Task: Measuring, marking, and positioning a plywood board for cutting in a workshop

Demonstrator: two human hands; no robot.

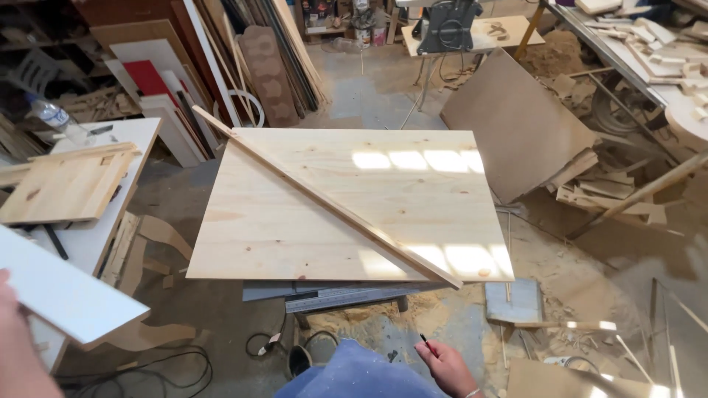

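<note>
A flat white rectangular board (pixel 63 289) juts in from the lower left, its near end hidden behind the left hand (pixel 18 346). That hand sits at the frame edge, blurred and mostly cut off, so whether its fingers wrap the board cannot be told. The right hand (pixel 448 365) hangs low in the middle, beside a blue-clad knee (pixel 361 372), fingers curled together and pinching a thin dark pencil (pixel 425 340) whose tip points up and left.

Just ahead of both hands lies a large pale pine panel (pixel 324 228), flat on a low support, with patches of sunlight on its right side. A long narrow wooden strip (pixel 324 197) rests diagonally across it, from the far left corner to the near right corner, overhanging both ends. A grey metal ruler (pixel 343 298) pokes out beneath the panel's near edge.

To the left, a white table (pixel 122 144) carries a smaller pine board (pixel 63 188) and a clear plastic bottle (pixel 55 118). Sawdust and wood offcuts (pixel 597 188) litter the floor on the right.
</note>
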